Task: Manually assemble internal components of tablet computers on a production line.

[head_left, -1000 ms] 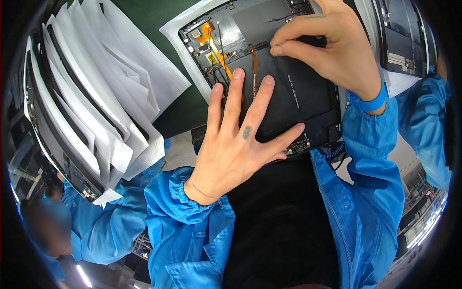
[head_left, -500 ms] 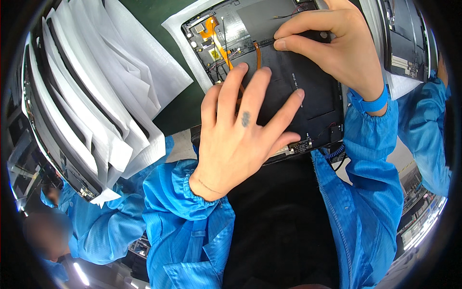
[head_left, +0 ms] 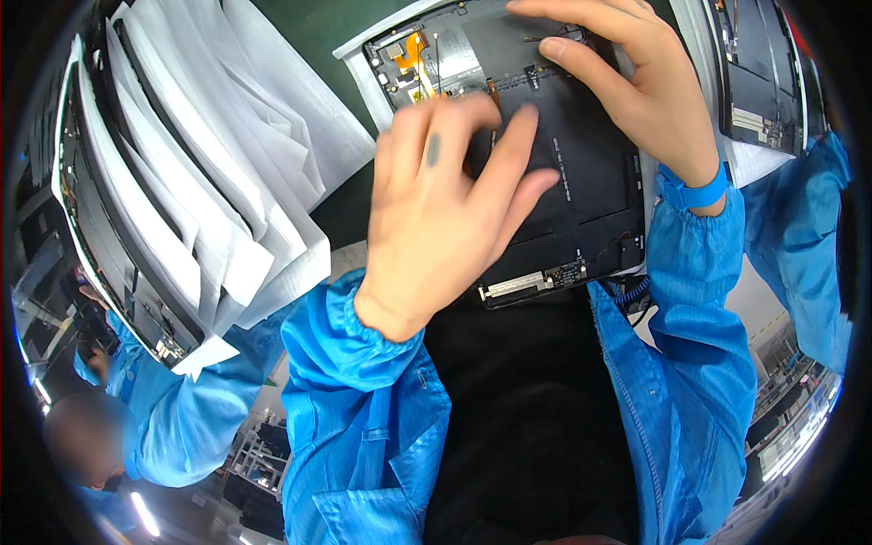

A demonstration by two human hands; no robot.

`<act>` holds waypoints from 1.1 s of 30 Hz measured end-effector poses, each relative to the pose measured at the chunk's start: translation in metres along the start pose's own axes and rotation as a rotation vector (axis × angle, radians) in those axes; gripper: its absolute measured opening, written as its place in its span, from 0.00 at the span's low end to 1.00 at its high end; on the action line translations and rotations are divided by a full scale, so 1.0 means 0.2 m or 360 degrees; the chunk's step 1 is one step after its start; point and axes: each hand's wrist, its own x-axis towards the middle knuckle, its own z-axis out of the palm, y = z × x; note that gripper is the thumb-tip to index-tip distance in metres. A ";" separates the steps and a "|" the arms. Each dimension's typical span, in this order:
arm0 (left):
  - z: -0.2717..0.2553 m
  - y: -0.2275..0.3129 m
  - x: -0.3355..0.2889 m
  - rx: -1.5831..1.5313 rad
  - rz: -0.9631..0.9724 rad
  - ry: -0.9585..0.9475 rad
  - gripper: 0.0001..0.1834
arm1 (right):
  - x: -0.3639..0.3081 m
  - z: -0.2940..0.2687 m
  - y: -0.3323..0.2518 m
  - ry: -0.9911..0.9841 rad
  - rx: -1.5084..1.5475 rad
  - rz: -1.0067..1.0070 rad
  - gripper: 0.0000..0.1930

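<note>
A black, flat tablet-like housing (head_left: 586,195) lies on a white sheet in front of me, its inner side showing. An orange flex cable (head_left: 413,53) and thin black wires run in its upper left part. Over the housing's left side is my left hand (head_left: 436,195), fingers apart and a little bent, slightly blurred. It covers part of the wiring; contact with the housing cannot be made out. My right hand (head_left: 640,77), with a blue wristband (head_left: 695,191), hovers at the upper right, thumb and forefinger apart. I see nothing held in it.
On the left stand several similar black panels (head_left: 150,304) between white sheets (head_left: 272,118). Another open housing (head_left: 763,68) lies at the far right, near a blue sleeve (head_left: 799,245). A person in blue (head_left: 195,431) is at the lower left.
My right thumb and forefinger have parted from a pinch. My left hand has shifted up and left, its fingers more bent, uncovering the pale strip along the housing's near edge.
</note>
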 end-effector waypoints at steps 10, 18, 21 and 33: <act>-0.02 0.00 -0.57 -0.1147 -0.1004 -0.0162 0.28 | -0.08 0.04 0.06 0.0107 -0.0407 -0.0159 0.19; -0.12 0.14 -0.44 -0.2242 -0.1426 -0.0089 0.14 | -0.41 -0.13 -0.26 0.0319 -0.0154 -0.0262 0.20; -0.31 0.18 -0.39 -0.2398 -0.1437 0.0138 0.18 | -0.66 -0.27 -0.22 0.0638 -0.0384 0.0010 0.18; -1.11 -0.39 -0.46 -0.1403 -0.1185 0.1258 0.22 | -0.65 -0.47 -0.12 0.0561 -0.0680 0.0375 0.12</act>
